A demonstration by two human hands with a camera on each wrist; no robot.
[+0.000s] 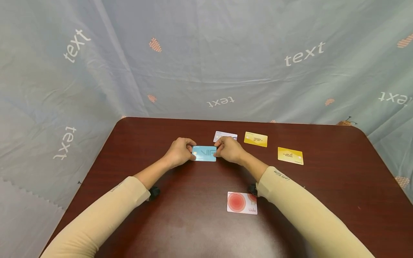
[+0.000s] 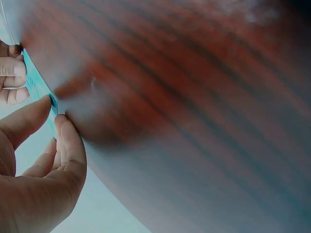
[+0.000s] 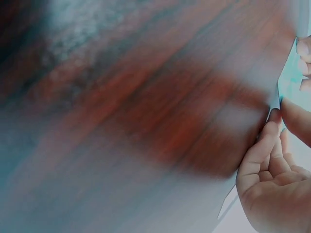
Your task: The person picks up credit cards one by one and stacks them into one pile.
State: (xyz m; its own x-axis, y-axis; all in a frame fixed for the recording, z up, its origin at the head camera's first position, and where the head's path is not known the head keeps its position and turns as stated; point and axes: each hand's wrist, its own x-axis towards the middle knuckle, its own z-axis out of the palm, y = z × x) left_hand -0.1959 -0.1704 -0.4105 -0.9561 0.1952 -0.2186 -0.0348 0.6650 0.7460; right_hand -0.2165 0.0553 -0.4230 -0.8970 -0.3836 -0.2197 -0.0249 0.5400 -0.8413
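Note:
A light blue bank card (image 1: pixel 204 153) with a gold chip and dark lettering is held between both hands near the middle of the table. My left hand (image 1: pixel 179 152) pinches its left end between thumb and fingers, and my right hand (image 1: pixel 229 149) pinches its right end. In the left wrist view the card (image 2: pixel 38 80) appears nearly edge-on; whether its lower edge touches the table I cannot tell. Just behind the right hand lies a white card (image 1: pixel 222 134), partly covered by the fingers.
Two yellow cards, one at the back (image 1: pixel 256 139) and one further right (image 1: pixel 290 156), lie on the dark wooden table (image 1: pixel 145 132). A white card with red circles (image 1: pixel 242 203) lies nearer, beside the right forearm. A grey printed cloth (image 1: pixel 193 64) hangs behind.

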